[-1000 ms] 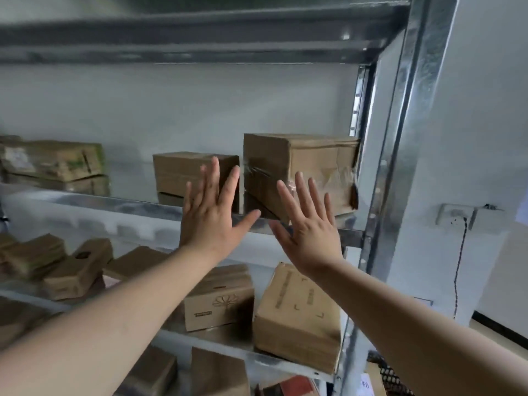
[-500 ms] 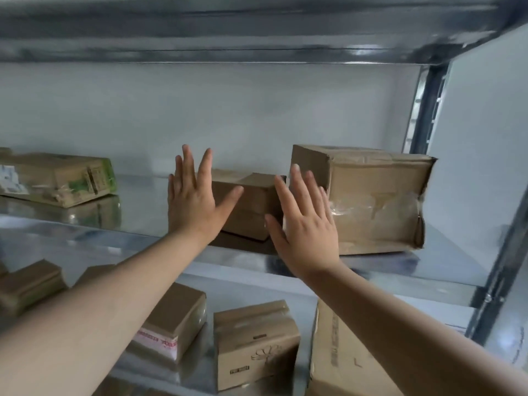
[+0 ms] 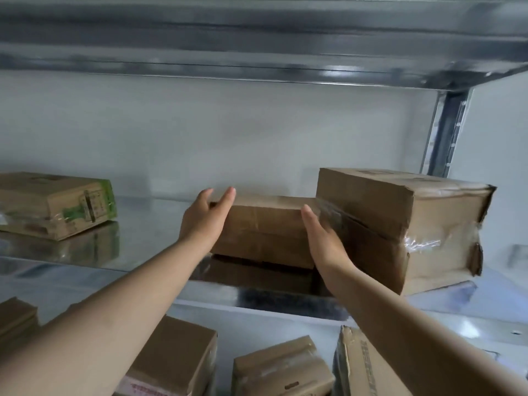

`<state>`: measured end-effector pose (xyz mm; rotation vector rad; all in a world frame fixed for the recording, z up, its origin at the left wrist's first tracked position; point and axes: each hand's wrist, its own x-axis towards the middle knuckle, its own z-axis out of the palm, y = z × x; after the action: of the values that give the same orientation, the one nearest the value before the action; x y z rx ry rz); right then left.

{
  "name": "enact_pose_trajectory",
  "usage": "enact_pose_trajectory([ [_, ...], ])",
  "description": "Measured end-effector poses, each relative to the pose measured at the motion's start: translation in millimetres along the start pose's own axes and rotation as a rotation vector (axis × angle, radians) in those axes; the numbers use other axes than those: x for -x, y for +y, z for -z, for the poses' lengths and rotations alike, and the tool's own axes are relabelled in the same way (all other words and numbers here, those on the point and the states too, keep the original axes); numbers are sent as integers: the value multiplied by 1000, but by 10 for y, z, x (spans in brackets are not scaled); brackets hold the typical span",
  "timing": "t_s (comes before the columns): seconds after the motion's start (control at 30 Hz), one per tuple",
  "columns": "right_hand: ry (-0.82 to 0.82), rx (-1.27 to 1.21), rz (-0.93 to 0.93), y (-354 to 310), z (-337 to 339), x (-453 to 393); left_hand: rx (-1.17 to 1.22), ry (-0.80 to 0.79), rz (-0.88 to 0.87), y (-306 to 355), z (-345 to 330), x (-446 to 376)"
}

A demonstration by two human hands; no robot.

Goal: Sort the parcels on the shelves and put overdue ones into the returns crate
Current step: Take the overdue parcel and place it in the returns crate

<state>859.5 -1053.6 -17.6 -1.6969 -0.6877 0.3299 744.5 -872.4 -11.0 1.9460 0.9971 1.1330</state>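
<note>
A person's left hand (image 3: pixel 204 221) and right hand (image 3: pixel 321 238) flank a small brown parcel (image 3: pixel 265 232) on the upper metal shelf (image 3: pixel 148 241), fingers straight and pressed flat to its two ends, a two-sided hold that looks set to draw it toward the front edge for checking. The parcel sits near the shelf's middle, squarely between the hands. A larger taped box (image 3: pixel 405 227) stands just to its right, touching or nearly so, by the right rear upright (image 3: pixel 445 132). A green-printed box (image 3: pixel 57 204) lies well apart toward the left end. More parcels (image 3: pixel 280 370) crowd the shelf below.
</note>
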Motion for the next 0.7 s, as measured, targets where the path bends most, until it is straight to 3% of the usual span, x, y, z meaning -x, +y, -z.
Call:
enact_pose_trajectory([
  [0.17,43,-119,-24,-79,-454,-155,229,-201,189,-315,176,-352],
  [0.27,103,-205,-101,-122,-618,-305,239,-289,139,-412,282,-479],
  [0.37,162,-213,-94,-32,-670,-451,188,-282,34,-510,271,-488],
  [0.5,137,-287,-79,48,-636,-472,251,-307,-17,-576,243,-431],
  [0.7,-40,-217,171,50,-576,-354,580,-346,-77,-627,363,-439],
])
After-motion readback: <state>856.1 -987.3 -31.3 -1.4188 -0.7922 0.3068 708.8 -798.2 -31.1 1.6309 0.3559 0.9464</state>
